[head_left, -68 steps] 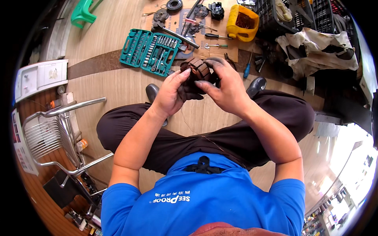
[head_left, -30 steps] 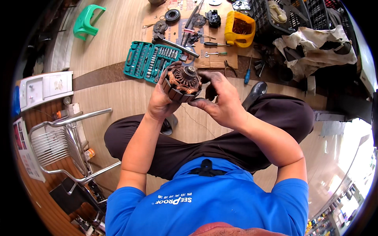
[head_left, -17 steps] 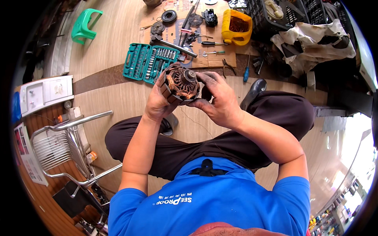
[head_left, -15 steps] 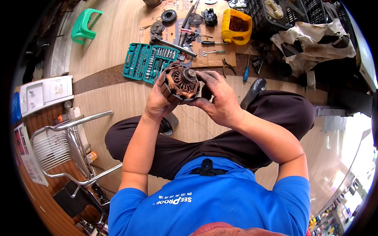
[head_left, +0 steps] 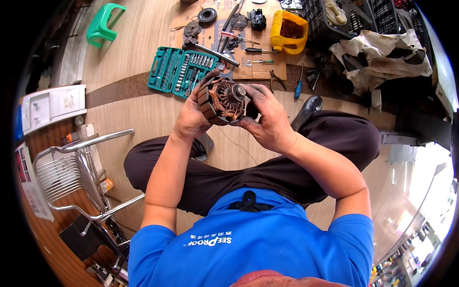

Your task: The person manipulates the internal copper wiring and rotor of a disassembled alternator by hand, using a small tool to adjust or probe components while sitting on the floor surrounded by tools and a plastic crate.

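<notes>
A grimy motor armature (head_left: 222,103), with copper windings, dark steel segments and a round shaft end facing upward, is held over my lap. My left hand (head_left: 192,118) wraps round its left side, fingers darkened with grime. My right hand (head_left: 268,122) grips its right side with thumb and fingers; part of what lies under the fingers is hidden. A thin wire hangs below. Just beyond lie an open teal socket case (head_left: 164,69), pliers (head_left: 278,80) and a blue screwdriver (head_left: 298,87).
Cardboard (head_left: 267,71) on the floor carries parts and tools. At right are a yellow jug (head_left: 288,33), black crates (head_left: 351,14) and stained cloth (head_left: 382,55). At left are a green stool (head_left: 100,28), white tray (head_left: 52,107) and metal chair (head_left: 67,177). My crossed legs (head_left: 334,138) lie below.
The armature has turned from side-on to show its wound end and shaft upward, with my hands shifting round it. Over the last half second it has tilted slightly further.
</notes>
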